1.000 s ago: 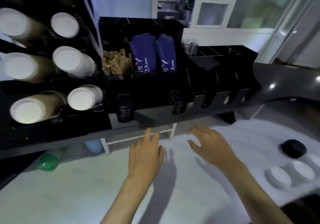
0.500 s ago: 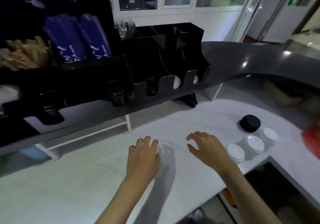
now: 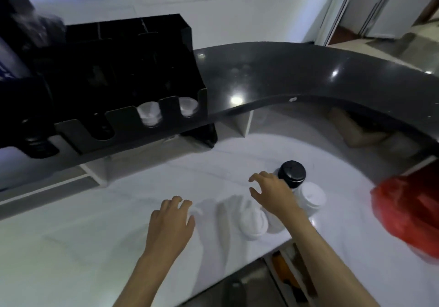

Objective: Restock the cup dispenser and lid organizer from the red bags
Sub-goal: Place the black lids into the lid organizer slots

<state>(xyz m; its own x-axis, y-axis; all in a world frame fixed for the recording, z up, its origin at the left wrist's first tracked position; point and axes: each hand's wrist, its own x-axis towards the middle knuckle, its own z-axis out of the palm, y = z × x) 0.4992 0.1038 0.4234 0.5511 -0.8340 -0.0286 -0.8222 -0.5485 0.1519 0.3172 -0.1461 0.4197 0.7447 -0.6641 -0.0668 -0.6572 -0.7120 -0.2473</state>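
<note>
While neither hand holds anything, the right hand [image 3: 273, 193] hovers with fingers spread and loosely curled over the lid stacks: black stack [image 3: 291, 173] just beyond the fingertips, white stacks [image 3: 311, 198] beside the wrist. Left hand [image 3: 169, 221] hangs flat and relaxed above the white counter [image 3: 83, 235]. Risk: the stacks crowd together near the counter edge, so a careless grab could topple one over it. Red bag [image 3: 408, 214] lies at right; lid organizer [image 3: 133, 116] on the dark shelf, two slots showing white lids.

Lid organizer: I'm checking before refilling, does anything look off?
Nothing looks damaged or spilled. The lid organizer shows white lids in only two right-hand slots. Stacks of lids stand upright on the white counter.
</note>
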